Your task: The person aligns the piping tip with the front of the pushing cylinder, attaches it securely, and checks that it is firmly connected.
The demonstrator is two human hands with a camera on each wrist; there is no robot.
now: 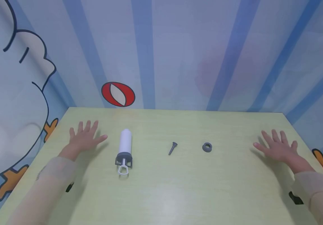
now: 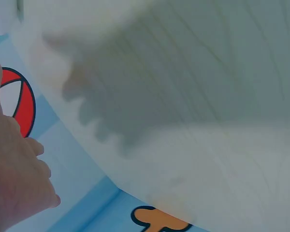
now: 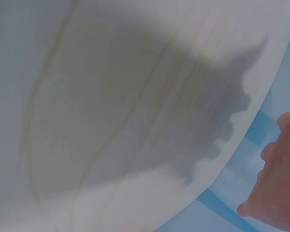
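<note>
Fingers spread, my left hand (image 1: pixel 84 139) is held over the left part of the table, casting a shadow on it; it holds nothing. Nearest to it lies a large syringe-like tube (image 1: pixel 125 142), white with a grey collar and a white loop handle towards me. Farther right are a small grey funnel-shaped nozzle (image 1: pixel 173 148) with a thin stem, and a grey ring (image 1: pixel 207 147). My right hand (image 1: pixel 280 148) is over the table's right side, also spread and holding nothing. The left wrist view shows the left hand (image 2: pixel 21 179) partly; the right wrist view, the right hand (image 3: pixel 280 179).
The pale wooden table (image 1: pixel 167 187) ends at a blue striped backdrop (image 1: pixel 175 56). Printed cartoon figures stand at both sides, with a red and white ball (image 1: pixel 118 94) printed at the back. Both wrists carry pale sleeves (image 1: pixel 51 181).
</note>
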